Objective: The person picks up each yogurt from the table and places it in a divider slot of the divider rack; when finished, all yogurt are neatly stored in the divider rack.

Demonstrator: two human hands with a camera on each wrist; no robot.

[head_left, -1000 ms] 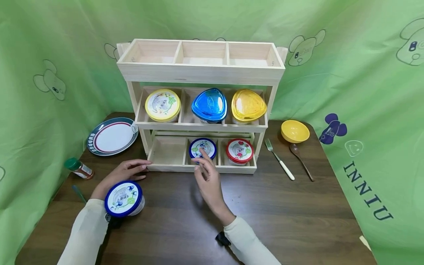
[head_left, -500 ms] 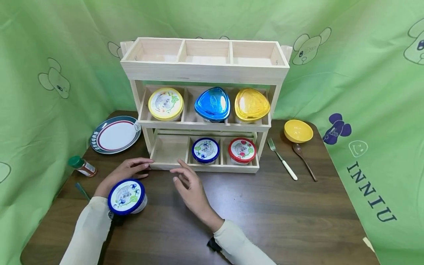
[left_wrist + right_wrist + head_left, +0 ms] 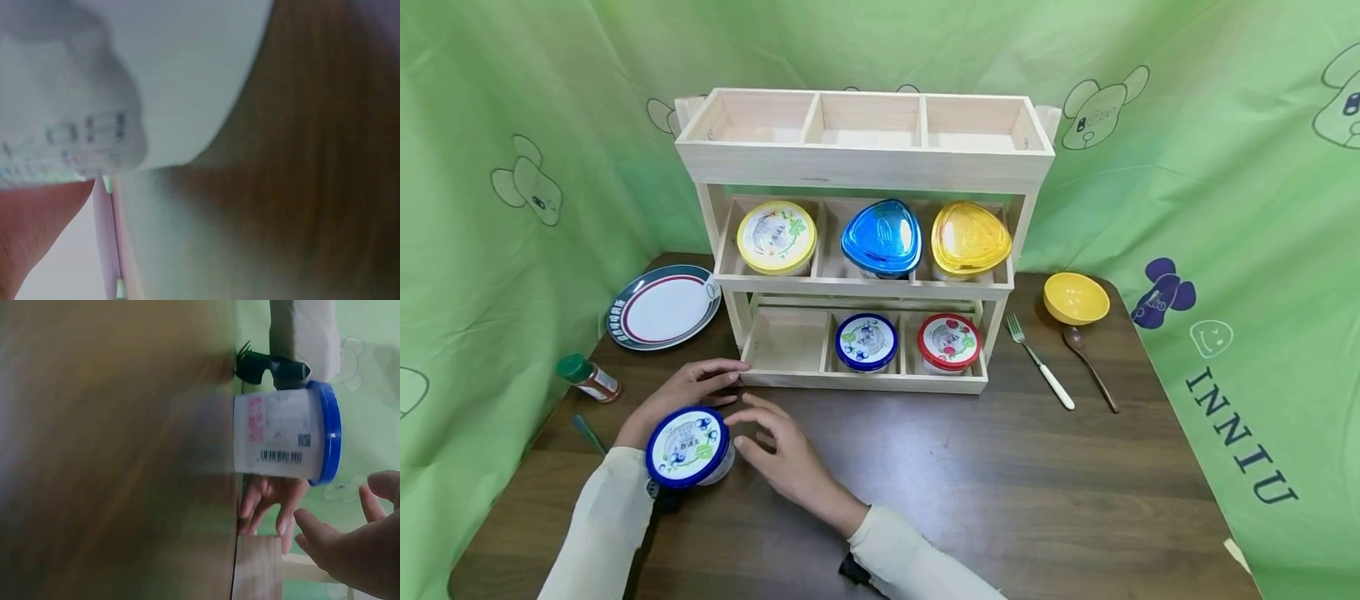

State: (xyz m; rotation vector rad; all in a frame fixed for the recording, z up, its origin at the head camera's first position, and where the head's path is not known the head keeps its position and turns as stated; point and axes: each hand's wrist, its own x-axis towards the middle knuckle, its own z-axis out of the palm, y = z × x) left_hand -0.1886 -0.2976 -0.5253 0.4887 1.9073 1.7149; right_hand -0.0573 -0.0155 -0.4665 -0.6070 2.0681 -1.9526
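A white tub with a blue lid [image 3: 687, 447] stands on the table in front of my left forearm. In the right wrist view the tub's barcoded side [image 3: 281, 434] shows; the left wrist view catches its white wall up close. My left hand [image 3: 681, 396] rests with its fingertips at the lower left corner of the wooden shelf [image 3: 865, 167]. Just right of the tub is my right hand [image 3: 782, 454], fingers loosely bent and holding nothing. Whether its forefinger touches the lid is unclear. Another blue-lidded tub [image 3: 867, 342] and a red-lidded tub [image 3: 950, 342] sit in the bottom tier.
The middle tier holds a yellow-lidded tub [image 3: 777, 238], a blue-lidded container [image 3: 882, 238] and a yellow-lidded container [image 3: 971, 239]. Left lie a plate [image 3: 664, 307] and spice bottle [image 3: 589, 378]; right are a fork [image 3: 1041, 362], spoon [image 3: 1090, 367] and yellow bowl [image 3: 1076, 298].
My right hand has moved left and toward me, from above the bottom tier's blue-lidded tub to beside the tub on the table. My left hand stays at the shelf corner.
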